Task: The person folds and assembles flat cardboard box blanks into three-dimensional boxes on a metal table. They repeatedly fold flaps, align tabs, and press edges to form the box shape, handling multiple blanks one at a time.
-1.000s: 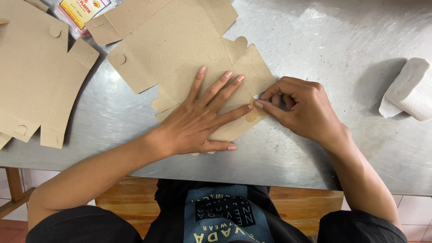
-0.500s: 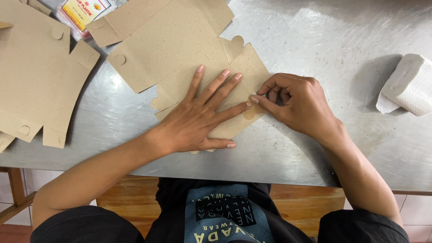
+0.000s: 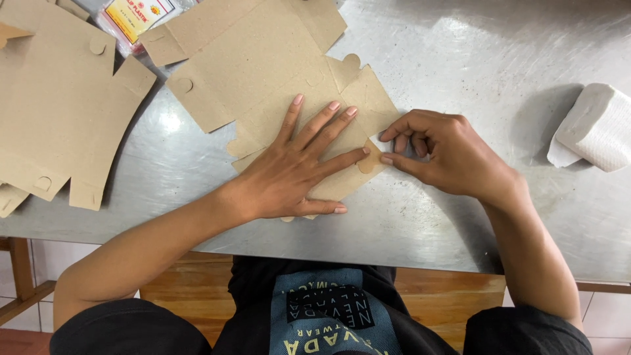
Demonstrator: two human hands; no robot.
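A flat brown cardboard box blank (image 3: 263, 59) lies unfolded on the steel table (image 3: 460, 59). My left hand (image 3: 296, 167) rests flat on its near corner, fingers spread, pressing a folded flap down. My right hand (image 3: 440, 154) is at the right edge of that flap, thumb and forefinger pinching the cardboard fold beside my left fingertips.
A stack of more flat cardboard blanks (image 3: 59, 112) lies at the left. A plastic packet with a yellow label (image 3: 135, 16) sits at the far left top. A pack of white tissue (image 3: 595, 128) lies at the right. The table's front edge runs just below my hands.
My right hand has slid slightly right along the flap's edge while the left hand stays pressed flat. The view has shifted a little.
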